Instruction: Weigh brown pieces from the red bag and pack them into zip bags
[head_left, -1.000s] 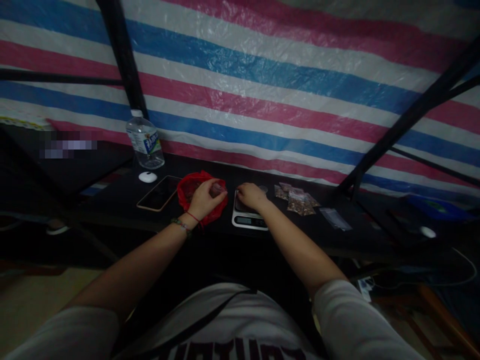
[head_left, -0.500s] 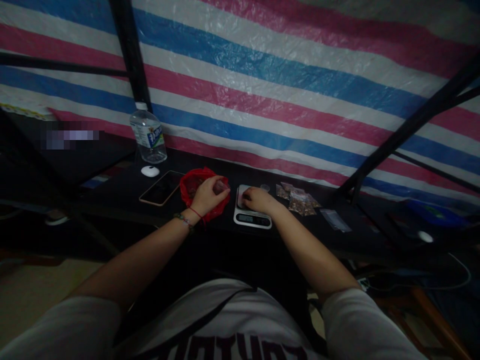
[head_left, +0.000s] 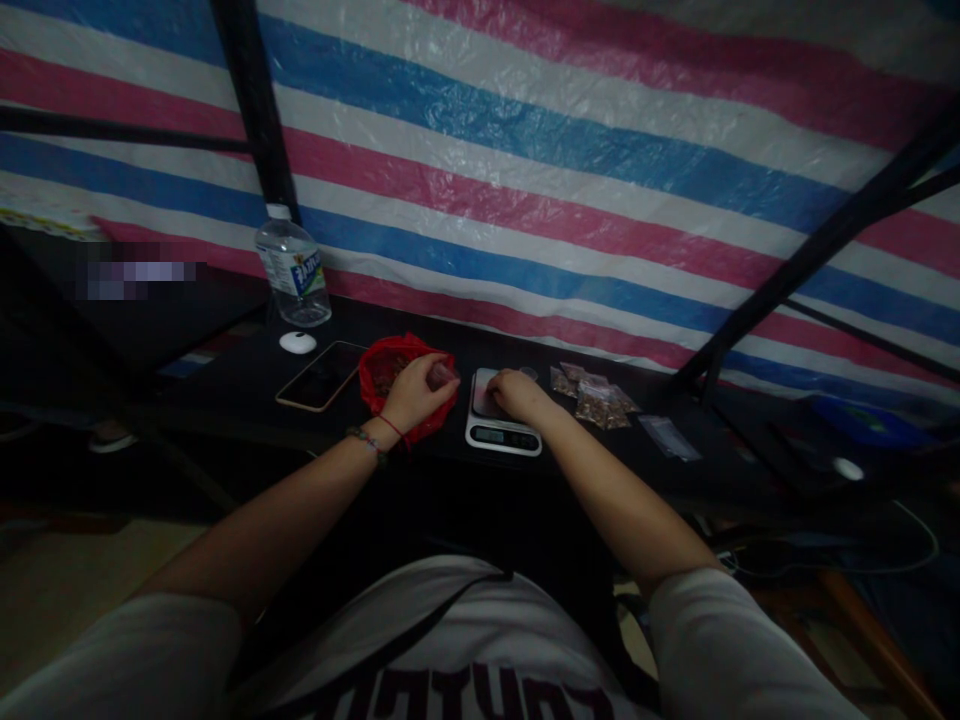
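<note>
My left hand (head_left: pixel 414 393) is closed around a small clear plastic piece (head_left: pixel 441 376), over the right side of an open red plastic bag (head_left: pixel 367 385). Small brown dried bits (head_left: pixel 390 368) show inside that bag. My right hand (head_left: pixel 519 393) rests over the plate of a small digital scale (head_left: pixel 504 436), fingers curled together at the fingertips. What those fingertips hold, if anything, is hidden. Just behind this hand lies a small round clear lid or cup (head_left: pixel 529 374). To its right are several clear packets of brown bits (head_left: pixel 600 402).
Flat clear bags (head_left: pixel 670 438) lie on the right of the black table (head_left: pixel 240 400). Left of the red bag are a phone (head_left: pixel 319 377), a white computer mouse (head_left: pixel 298 343) and a plastic bottle (head_left: pixel 292 268). Striped sheeting (head_left: pixel 525 180) and black metal posts (head_left: pixel 259 100) stand behind.
My right fingers have drawn together and shifted slightly over the scale plate; the dark patch beneath them shows less. My left hand stays almost still, with more brown bits visible in the red bag.
</note>
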